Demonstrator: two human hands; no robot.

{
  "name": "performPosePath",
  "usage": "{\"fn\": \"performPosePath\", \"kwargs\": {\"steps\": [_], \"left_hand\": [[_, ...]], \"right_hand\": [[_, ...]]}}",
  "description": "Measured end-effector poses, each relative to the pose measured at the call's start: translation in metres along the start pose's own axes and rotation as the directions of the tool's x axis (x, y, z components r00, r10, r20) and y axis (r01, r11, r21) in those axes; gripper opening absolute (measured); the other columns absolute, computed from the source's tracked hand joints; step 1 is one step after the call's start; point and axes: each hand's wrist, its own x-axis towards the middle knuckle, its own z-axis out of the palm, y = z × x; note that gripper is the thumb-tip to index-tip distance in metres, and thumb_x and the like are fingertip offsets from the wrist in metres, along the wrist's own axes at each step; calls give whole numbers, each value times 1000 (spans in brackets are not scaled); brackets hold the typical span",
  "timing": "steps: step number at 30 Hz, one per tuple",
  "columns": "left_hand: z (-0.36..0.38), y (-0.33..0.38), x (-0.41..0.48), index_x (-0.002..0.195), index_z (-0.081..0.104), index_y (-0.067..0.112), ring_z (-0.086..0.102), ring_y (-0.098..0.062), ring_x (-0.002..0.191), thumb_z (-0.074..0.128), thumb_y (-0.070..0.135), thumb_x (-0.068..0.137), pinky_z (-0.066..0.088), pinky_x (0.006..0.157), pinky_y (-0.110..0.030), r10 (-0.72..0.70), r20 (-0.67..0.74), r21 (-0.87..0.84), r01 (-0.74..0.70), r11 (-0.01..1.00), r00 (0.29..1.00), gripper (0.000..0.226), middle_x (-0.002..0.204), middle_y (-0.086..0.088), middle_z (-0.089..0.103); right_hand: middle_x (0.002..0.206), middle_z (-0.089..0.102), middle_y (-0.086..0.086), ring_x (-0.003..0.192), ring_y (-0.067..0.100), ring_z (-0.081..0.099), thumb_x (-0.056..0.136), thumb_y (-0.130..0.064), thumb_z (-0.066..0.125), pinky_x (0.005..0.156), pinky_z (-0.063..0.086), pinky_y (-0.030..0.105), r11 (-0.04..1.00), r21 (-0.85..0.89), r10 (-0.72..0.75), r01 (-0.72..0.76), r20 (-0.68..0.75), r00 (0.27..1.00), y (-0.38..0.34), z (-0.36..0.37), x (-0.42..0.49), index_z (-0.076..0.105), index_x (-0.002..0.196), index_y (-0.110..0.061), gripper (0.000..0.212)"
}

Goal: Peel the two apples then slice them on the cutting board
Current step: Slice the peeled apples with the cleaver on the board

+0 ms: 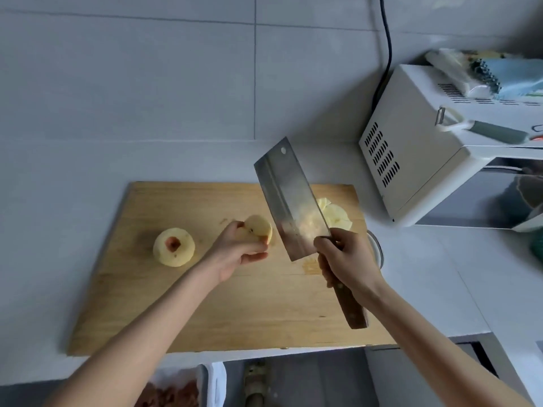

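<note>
Two hands over the board [182,315]. Left hand [238,249] pinches an apple piece [258,229] above mid-board. Right hand [345,258] grips the cleaver [289,201] handle, blade raised and tilted. Whole peeled apple [174,247] sits on the board's left; slices [335,214] lie at its far right, near the microwave [435,151].

dim, even light | soft overall | edges bowed | cleaver [289,201] glare

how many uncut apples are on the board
1: the peeled apple sits on the cutting board's left part. The left hand holds a cut piece; slices lie at the right, partly hidden behind the cleaver.
</note>
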Motion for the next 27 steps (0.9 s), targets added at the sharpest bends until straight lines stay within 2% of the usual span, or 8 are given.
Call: {"fn": "performPosePath", "kwargs": {"steps": [3,7,11,14,17,22,25,27], "left_hand": [[-17,12,-32,115,54,15,67,-29,97,81,-10,57,55,65,-28,46,12,-55,-45,997,999,68,112,-14,63],[-36,29,-61,102,64,23,69,-21,83,80,-13,44,53,60,-27,64,3,-34,-64,997,998,70,91,-6,71],[-52,47,-85,95,67,25,66,-23,88,71,-23,51,54,69,-29,73,-5,-55,-73,996,997,64,81,-2,73],[-66,59,-103,105,62,21,66,-29,94,64,-27,60,53,71,-30,90,-6,-91,-90,992,996,65,92,-8,71],[-84,67,-124,115,54,16,70,-29,87,59,-26,68,49,80,-33,121,43,-120,-115,986,992,63,92,-12,71],[-121,78,-157,96,56,14,69,-21,72,64,-3,64,41,71,-31,154,150,-191,-124,974,977,38,80,-7,68],[-142,80,-168,108,56,14,69,-21,79,73,9,68,42,74,-33,169,172,-227,-128,965,970,44,91,-7,71],[-153,79,-173,111,57,14,68,-16,74,69,19,74,48,62,-26,175,161,-203,-141,969,971,39,88,-4,72]], "right_hand": [[46,51,4,37,14,44,87,-10,49,39,43,26,997,72,-34,30,63,997,-11,2,-19,52,69,-6,19],[47,53,3,37,13,45,92,-16,51,41,43,21,990,118,-88,71,146,985,-28,13,-40,55,73,-14,20],[49,52,4,38,14,45,91,-17,51,41,42,23,981,166,-134,105,180,974,-49,33,-51,54,74,-14,18],[50,53,5,37,16,44,88,-17,51,41,42,24,976,190,-137,106,154,979,-64,51,-59,54,72,-14,17],[51,52,6,37,16,44,88,-14,51,40,42,24,963,245,-148,110,142,979,-77,73,-71,55,69,-15,19],[51,52,6,37,16,44,88,-15,51,40,42,25,954,274,-162,123,125,979,-98,119,-96,56,68,-16,21],[52,54,7,38,15,46,89,-15,51,41,43,25,961,246,-156,130,92,983,-104,143,-108,58,70,-17,20],[52,53,7,39,16,45,88,-14,50,41,43,26,958,258,-146,122,75,986,-108,161,-116,57,63,-23,27]]}}
